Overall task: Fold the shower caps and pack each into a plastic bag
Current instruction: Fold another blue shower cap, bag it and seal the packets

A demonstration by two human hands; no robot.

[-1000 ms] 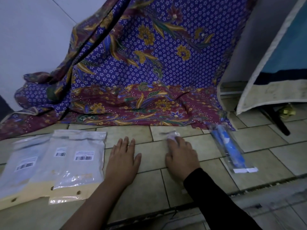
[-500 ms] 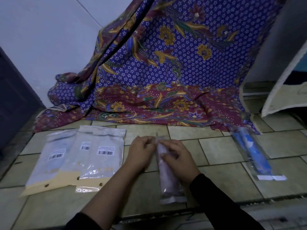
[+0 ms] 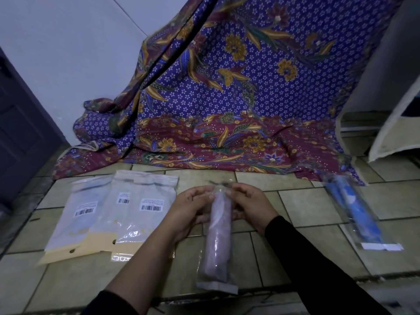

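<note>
A pale pink shower cap, rolled into a long tube, sits inside a clear plastic bag (image 3: 217, 242) held above the tiled floor. My left hand (image 3: 191, 210) grips the bag's far end from the left, fingers curled round it. From the right, my right hand (image 3: 252, 205) pinches the same far end near the bag's opening. The near end of the bag, with its white strip, hangs toward me. A blue shower cap packed in another clear bag (image 3: 359, 212) lies on the floor at the right.
Three flat packets with barcode labels (image 3: 118, 214) lie side by side on the tiles (image 3: 306, 242) at the left. A purple and maroon patterned cloth (image 3: 227, 110) drapes down the wall onto the floor behind. A dark door (image 3: 20, 133) stands at the far left.
Both hands left the floor, where they lay flat, and picked up the bagged pink cap. They now hold its far end, the bag slightly nearer me than half a second ago.
</note>
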